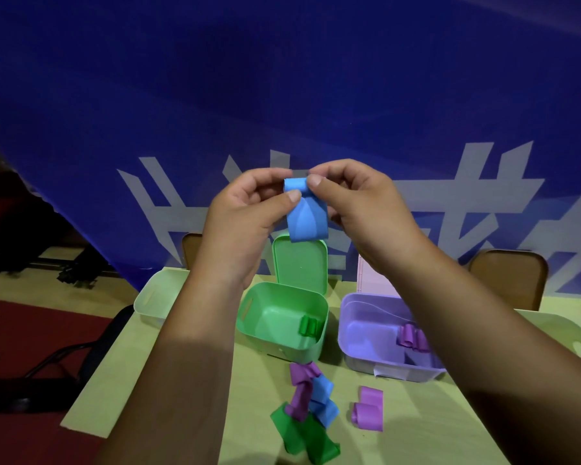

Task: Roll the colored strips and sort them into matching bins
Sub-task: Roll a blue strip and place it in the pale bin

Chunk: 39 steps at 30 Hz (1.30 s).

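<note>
I hold a blue strip (305,214) up in the air above the bins, its top end curled into a small roll. My left hand (249,213) and my right hand (356,203) both pinch that rolled top between thumb and fingers. Below stand a green bin (249,308) with a green roll (310,325) inside and a purple bin (356,357) with purple rolls (411,336) inside. On the table lies a pile of purple (301,387), blue (324,399) and green strips (299,434), and a separate purple strip (369,409).
A pale bin (155,297) stands left of the green one, partly behind my left arm, and another pale bin (564,333) at the far right. Open lids rise behind the green bin (299,263) and purple bin (373,280). Two chair backs and a blue banner lie beyond the table (188,380).
</note>
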Each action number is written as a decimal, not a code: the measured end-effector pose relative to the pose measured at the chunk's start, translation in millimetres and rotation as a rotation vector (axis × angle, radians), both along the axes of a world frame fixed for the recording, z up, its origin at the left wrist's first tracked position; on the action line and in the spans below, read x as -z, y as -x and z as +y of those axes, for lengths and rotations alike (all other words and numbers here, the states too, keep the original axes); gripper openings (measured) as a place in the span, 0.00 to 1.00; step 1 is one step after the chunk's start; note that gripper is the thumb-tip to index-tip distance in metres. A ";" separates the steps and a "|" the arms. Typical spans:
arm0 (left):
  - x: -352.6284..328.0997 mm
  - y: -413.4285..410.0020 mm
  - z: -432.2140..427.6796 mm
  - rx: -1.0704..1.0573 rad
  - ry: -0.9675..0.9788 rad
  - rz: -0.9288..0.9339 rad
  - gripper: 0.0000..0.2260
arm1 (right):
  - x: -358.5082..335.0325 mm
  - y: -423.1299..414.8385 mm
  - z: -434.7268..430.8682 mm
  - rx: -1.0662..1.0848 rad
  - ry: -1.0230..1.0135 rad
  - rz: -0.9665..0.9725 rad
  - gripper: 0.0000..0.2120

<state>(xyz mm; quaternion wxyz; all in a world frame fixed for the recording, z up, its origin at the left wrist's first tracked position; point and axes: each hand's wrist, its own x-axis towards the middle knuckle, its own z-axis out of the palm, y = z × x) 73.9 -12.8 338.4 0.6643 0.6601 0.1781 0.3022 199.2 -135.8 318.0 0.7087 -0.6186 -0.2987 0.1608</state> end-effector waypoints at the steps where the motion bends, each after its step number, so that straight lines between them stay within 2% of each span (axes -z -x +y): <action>1: 0.1 0.0 -3.2 0.005 0.035 0.002 0.11 | 0.4 -0.2 -2.0 0.005 -0.002 -0.007 0.02; 8: 1.5 -0.8 -24.2 0.018 0.125 0.062 0.14 | 4.3 -2.3 -17.8 -0.012 0.020 -0.046 0.08; 13: 2.1 -1.4 -38.1 -0.038 0.107 0.047 0.11 | 4.5 -1.0 -29.1 -0.055 -0.013 -0.023 0.12; 17: 4.9 0.4 -46.5 -0.110 0.055 0.027 0.07 | 7.0 -0.1 -34.6 -0.071 0.025 0.049 0.09; 21: 6.4 4.7 -51.9 -0.108 0.022 0.009 0.10 | 5.7 1.2 -41.3 -0.089 0.053 0.070 0.12; 26: 4.7 8.1 -61.3 -0.060 0.061 -0.014 0.14 | 4.1 4.0 -48.5 -0.058 0.072 -0.004 0.12; 31: 2.0 11.1 -69.9 -0.040 0.198 0.022 0.12 | 3.7 5.9 -57.0 -0.048 0.042 -0.030 0.07; 39: 2.9 13.1 -69.7 -0.094 0.145 0.067 0.08 | 0.8 10.9 -56.9 -0.086 0.045 -0.067 0.11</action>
